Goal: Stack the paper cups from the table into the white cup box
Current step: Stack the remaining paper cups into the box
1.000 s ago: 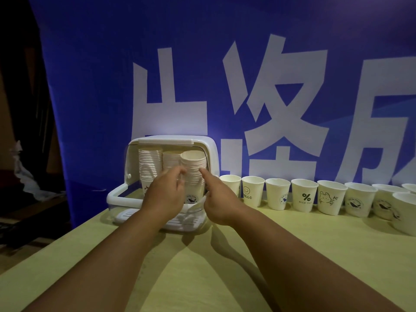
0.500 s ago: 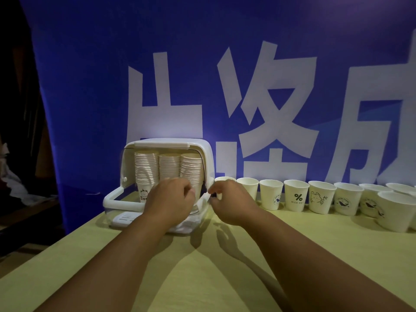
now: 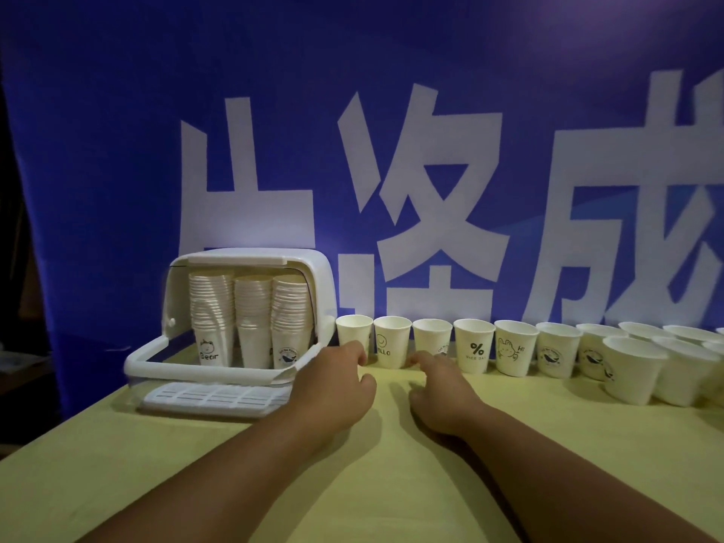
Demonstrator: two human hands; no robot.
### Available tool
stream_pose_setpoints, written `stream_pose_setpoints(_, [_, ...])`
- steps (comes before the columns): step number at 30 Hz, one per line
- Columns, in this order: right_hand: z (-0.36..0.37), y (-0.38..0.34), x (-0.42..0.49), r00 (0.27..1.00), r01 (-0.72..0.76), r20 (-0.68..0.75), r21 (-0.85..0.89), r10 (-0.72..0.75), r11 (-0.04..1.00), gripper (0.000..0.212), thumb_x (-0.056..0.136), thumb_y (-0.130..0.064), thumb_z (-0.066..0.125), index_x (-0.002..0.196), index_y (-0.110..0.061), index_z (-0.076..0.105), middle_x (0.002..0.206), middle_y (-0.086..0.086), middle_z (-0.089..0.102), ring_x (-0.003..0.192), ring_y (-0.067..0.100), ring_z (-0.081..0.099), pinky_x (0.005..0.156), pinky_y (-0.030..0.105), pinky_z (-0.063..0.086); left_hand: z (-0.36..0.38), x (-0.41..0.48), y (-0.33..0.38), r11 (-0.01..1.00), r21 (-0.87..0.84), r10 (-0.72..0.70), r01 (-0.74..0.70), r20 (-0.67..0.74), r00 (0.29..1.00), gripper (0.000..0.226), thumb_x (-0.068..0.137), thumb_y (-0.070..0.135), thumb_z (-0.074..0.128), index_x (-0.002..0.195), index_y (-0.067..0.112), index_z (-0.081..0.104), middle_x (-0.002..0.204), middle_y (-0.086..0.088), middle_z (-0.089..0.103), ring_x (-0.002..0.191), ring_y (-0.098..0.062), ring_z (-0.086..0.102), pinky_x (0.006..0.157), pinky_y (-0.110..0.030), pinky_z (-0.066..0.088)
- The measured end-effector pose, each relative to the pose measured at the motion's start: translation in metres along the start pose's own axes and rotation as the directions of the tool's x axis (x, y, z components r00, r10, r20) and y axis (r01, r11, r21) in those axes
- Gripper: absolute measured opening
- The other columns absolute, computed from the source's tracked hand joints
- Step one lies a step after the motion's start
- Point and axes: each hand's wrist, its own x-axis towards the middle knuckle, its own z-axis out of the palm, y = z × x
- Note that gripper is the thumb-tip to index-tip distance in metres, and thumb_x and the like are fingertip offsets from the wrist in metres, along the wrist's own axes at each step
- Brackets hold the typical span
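The white cup box (image 3: 323, 280) stands open at the table's left, holding three tall stacks of paper cups (image 3: 250, 307). A row of single paper cups runs to the right along the blue banner, starting with a plain cup (image 3: 353, 331) and a "HELLO" cup (image 3: 391, 340). My left hand (image 3: 337, 382) hovers in front of the first cup, fingers loosely curled, holding nothing. My right hand (image 3: 438, 386) reaches toward the third cup (image 3: 432, 339), its fingertips near the cup's base, and holds nothing.
More cups (image 3: 632, 368) crowd the far right of the yellow table (image 3: 391, 484). The box's clear lid (image 3: 215, 395) lies folded down in front of it. A blue banner with large white characters (image 3: 423, 190) backs the table.
Both hands have left the cup box and moved right and down to the row of loose cups. The right stack now sits settled inside the box.
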Motion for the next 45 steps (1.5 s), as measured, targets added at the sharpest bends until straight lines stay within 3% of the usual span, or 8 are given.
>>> stream_pose_setpoints(8, [0.006,0.025,0.014,0.996,0.031,-0.084,0.043,-0.028,0.999,0.08,0.09,-0.008,0.058,0.155,-0.028,0.017,0.164,-0.006,-0.01,0.146,0.023,0.026,0.112,0.032,0.035,0.054,0.04,0.019,0.997,-0.063,-0.033,0.042,0.136,0.99,0.091,0.096,0.027,0.061,0.161,0.04,-0.001,0.148,0.0,0.049,0.105,-0.014,0.059,0.079,-0.027,0.051])
stream_pose_setpoints(15, [0.009,0.028,0.02,0.992,0.072,-0.097,-0.036,-0.076,0.997,0.095,0.093,-0.009,0.053,0.155,-0.037,-0.013,0.157,-0.011,-0.036,0.135,0.017,0.043,0.084,0.025,0.052,0.068,0.063,0.02,1.0,-0.003,-0.024,0.024,0.15,0.988,0.094,0.101,0.034,0.058,0.158,0.043,-0.015,0.15,-0.005,0.051,0.106,-0.014,0.059,0.088,-0.031,0.051])
stream_pose_setpoints(20, [0.009,0.027,0.024,0.975,0.13,-0.173,-0.046,-0.137,0.99,0.082,0.093,-0.008,0.053,0.153,-0.04,0.008,0.163,-0.013,-0.013,0.136,0.022,0.041,0.09,0.034,0.052,0.077,0.067,0.015,0.999,0.001,-0.05,0.05,0.016,0.999,0.062,0.105,0.032,0.048,0.157,0.032,0.013,0.138,-0.004,0.059,0.106,-0.019,0.064,0.086,-0.035,0.056])
stream_pose_setpoints(23, [0.006,0.027,0.023,0.952,0.132,-0.278,-0.007,-0.129,0.991,0.071,0.091,-0.005,0.057,0.147,-0.036,0.027,0.156,-0.003,0.016,0.132,0.022,0.042,0.099,0.031,0.046,0.077,0.065,0.017,0.997,-0.043,-0.074,0.071,-0.064,0.995,0.023,0.107,0.031,0.045,0.129,0.027,0.041,0.117,0.001,0.062,0.092,-0.013,0.061,0.083,-0.039,0.06])
stream_pose_setpoints(27, [0.003,0.023,0.022,0.954,0.081,-0.3,0.179,-0.024,0.981,0.053,0.094,-0.005,0.058,0.136,-0.032,0.039,0.121,-0.002,0.055,0.098,0.01,0.053,0.077,0.019,0.045,0.073,0.058,0.023,0.999,-0.013,-0.045,0.044,-0.127,0.991,0.007,0.109,0.031,0.041,0.107,0.027,0.046,0.097,0.005,0.06,0.079,-0.006,0.057,0.076,-0.031,0.059])
stream_pose_setpoints(33, [-0.002,0.018,0.03,0.878,0.032,-0.472,0.228,0.082,0.973,0.013,0.1,-0.019,0.055,0.106,-0.022,0.066,0.097,-0.004,0.066,0.085,0.01,0.06,0.077,0.027,0.053,0.062,0.045,0.036,0.998,0.067,0.025,-0.011,-0.208,0.978,0.012,0.109,0.038,0.04,0.111,0.029,0.049,0.1,0.007,0.063,0.082,-0.009,0.059,0.074,-0.03,0.059])
stream_pose_setpoints(42, [-0.021,-0.009,0.026,0.773,0.208,-0.632,0.173,-0.053,0.963,0.014,0.102,-0.03,0.05,0.105,-0.024,0.063,0.1,-0.01,0.058,0.089,0.01,0.055,0.078,0.024,0.046,0.004,0.026,0.043,0.992,0.109,0.1,-0.07,-0.302,0.948,0.026,0.108,0.046,0.031,0.122,0.029,0.046,0.105,0.01,0.058,0.085,-0.011,0.056,0.073,-0.028,0.052])
stream_pose_setpoints(45, [-0.025,-0.025,0.025,0.748,0.284,-0.656,0.175,-0.103,0.943,0.009,0.101,-0.028,0.053,0.102,-0.023,0.061,0.099,-0.01,0.056,0.09,0.011,0.053,0.077,0.023,0.045,-0.025,0.008,0.028,0.982,0.135,0.169,-0.13,-0.336,0.927,0.02,0.108,0.046,0.029,0.105,0.031,0.041,0.095,0.012,0.051,0.079,-0.016,0.052,0.065,-0.032,0.044])
